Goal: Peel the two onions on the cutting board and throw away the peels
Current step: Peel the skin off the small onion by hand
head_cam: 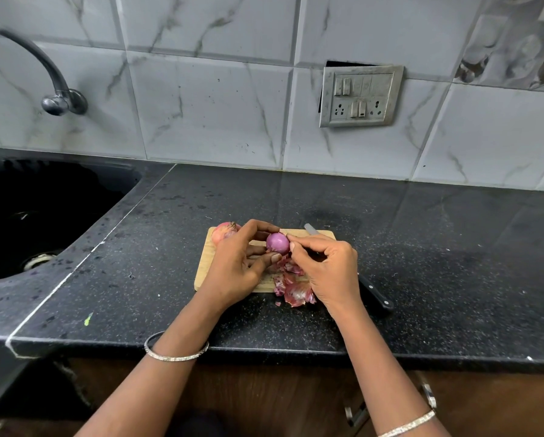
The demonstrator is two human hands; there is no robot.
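A small wooden cutting board (205,263) lies on the black counter. My left hand (236,266) holds a shiny purple onion (277,243) just above the board, fingers curled round it. My right hand (324,269) pinches the onion's right side with thumb and forefinger. A second onion (224,232), still in its pale pink skin, sits at the board's far left corner, partly behind my left hand. Loose reddish peels (296,291) lie in a heap on the board's near right edge and spill onto the counter.
A black-handled knife (374,294) lies across the board's right side, mostly hidden under my right hand. A black sink (28,216) with a tap (53,89) is at the left. A socket panel (360,96) is on the tiled wall.
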